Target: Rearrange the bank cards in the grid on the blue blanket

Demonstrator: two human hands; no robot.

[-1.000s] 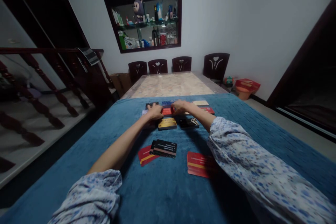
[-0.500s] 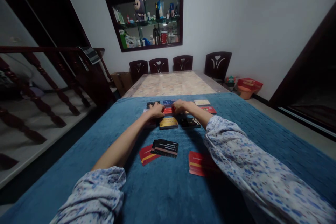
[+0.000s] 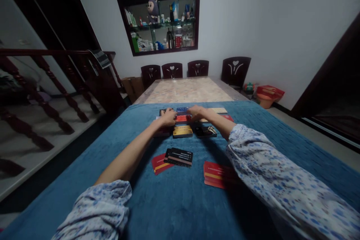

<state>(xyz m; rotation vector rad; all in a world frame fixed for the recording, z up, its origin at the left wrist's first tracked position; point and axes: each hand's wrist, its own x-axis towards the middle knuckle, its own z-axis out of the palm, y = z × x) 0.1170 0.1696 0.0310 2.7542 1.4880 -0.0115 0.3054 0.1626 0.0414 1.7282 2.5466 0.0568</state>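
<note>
Several card stacks stand in rows on the blue cloth (image 3: 112, 161). My left hand (image 3: 168, 117) is at the left end of the red stack (image 3: 182, 118), and my right hand (image 3: 197, 112) is at its right end, fingers bent down. Beyond lies a blue stack (image 3: 182, 110); nearer are a gold stack (image 3: 182, 131) and a black stack (image 3: 206, 131). Closer to me, black cards (image 3: 179, 157) overlap red-and-yellow cards (image 3: 159, 164). More red cards (image 3: 218, 174) lie partly beside my right sleeve. Whether my fingertips grip the red stack is too small to tell.
The stone-patterned tabletop (image 3: 185, 88) extends past the cloth, with dark chairs (image 3: 235, 70) at its far end. A wooden railing (image 3: 50, 93) stands left. A red bag (image 3: 270, 90) sits in a bin on the right.
The whole view has shifted slightly to the right in the picture. Both hands stay at the red stack, my right fingers slightly farther from its middle.
</note>
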